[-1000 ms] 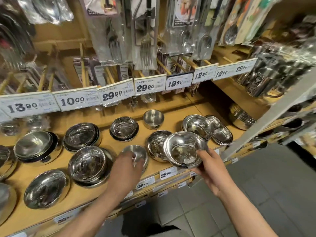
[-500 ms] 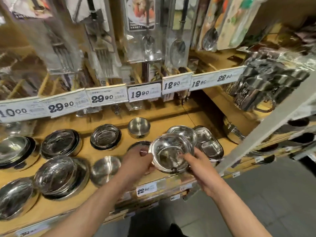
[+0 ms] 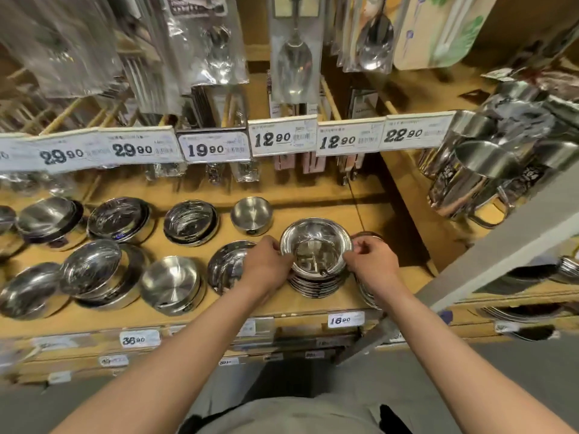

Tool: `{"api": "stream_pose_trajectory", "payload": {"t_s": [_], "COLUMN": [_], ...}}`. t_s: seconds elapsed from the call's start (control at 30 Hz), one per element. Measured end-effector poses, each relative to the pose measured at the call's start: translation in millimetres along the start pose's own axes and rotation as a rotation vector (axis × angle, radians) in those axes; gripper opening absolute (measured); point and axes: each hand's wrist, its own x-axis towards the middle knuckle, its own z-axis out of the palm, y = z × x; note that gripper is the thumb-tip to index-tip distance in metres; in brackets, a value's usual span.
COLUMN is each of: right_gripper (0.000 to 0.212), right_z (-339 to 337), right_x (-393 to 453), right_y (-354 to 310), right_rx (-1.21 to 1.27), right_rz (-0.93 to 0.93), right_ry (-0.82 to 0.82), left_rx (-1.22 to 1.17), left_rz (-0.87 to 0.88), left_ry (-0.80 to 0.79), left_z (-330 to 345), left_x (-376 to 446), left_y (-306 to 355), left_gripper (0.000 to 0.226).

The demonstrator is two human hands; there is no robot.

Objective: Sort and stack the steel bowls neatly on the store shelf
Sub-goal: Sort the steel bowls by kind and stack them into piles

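The left hand [image 3: 268, 266] covers the right part of a bowl [image 3: 230, 264], and its fingertips are out of sight at the rim of the top bowl [image 3: 316, 245]. The right hand [image 3: 371, 261] hides most of a stack of dishes [image 3: 366, 297]; only its edges show. Whether the top bowl sits fully on its stack [image 3: 315, 285] is unclear. The small print on the price tags [image 3: 283, 137] is unreadable. The hanging packets [image 3: 62, 45] at upper left are smeared. The mugs [image 3: 479, 164] at right are blurred, and the bowl [image 3: 6, 217] at far left is cut by the edge.
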Motion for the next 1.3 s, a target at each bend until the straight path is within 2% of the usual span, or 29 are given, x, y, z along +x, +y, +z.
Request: {"api": "stream_pose_trajectory", "payload": {"t_s": [0.17,0.3,0.47,0.7,0.9,1.0,1.07,1.17,1.3], "right_gripper": [0.025,0.008,0.020,0.035,0.034,0.033,0.034,0.024,0.019], "right_z": [2.2,5.0,7.0,10.7,9.1,6.8,9.3,24.5,65.5], "right_x": [-1.2,-0.1,-1.3,0.7,0.2,-9.3,-21.9,-44.3,-58.9], "right_y": [10.3,10.1,13.0,18.5,17.1,12.2,5.4,-5.0,-10.8], "right_rx": [-0.039,-0.017,0.000,-0.063,-0.100,-0.106,-0.081,0.011,0.009], "right_rz": [-0.034,-0.015,0.002,0.012,0.020,-0.094,-0.199,-0.288,-0.263], "right_ry": [-0.055,-0.087,-0.066,-0.045,-0.059,0.008,0.044,-0.093,-0.377], "left_rx": [-0.013,0.015,0.043,0.067,0.041,0.015,-0.005,-0.073,-0.220], "left_rz": [0.009,0.035,0.053,0.051,0.049,0.058,0.075,0.026,-0.109], "left_ry": [0.039,0.082,0.100,0.081,0.034,0.040,0.062,0.091,0.137], "left_z": [3.4,3.3,6.6,9.6,8.6,1.9,-10.3,-35.7,-77.3], "left_x": [0.6,6.1,11.2,19.0,20.0,13.2,5.0,-12.4,-32.6], "left_y": [-2.3,-2.7,-2.3,-6.1,-8.4,-9.8,-20.2,-51.6,-103.9], "left_gripper": [0.012,0.014,0.014,0.026,0.022,0.027,0.022,0.027,0.019]}}
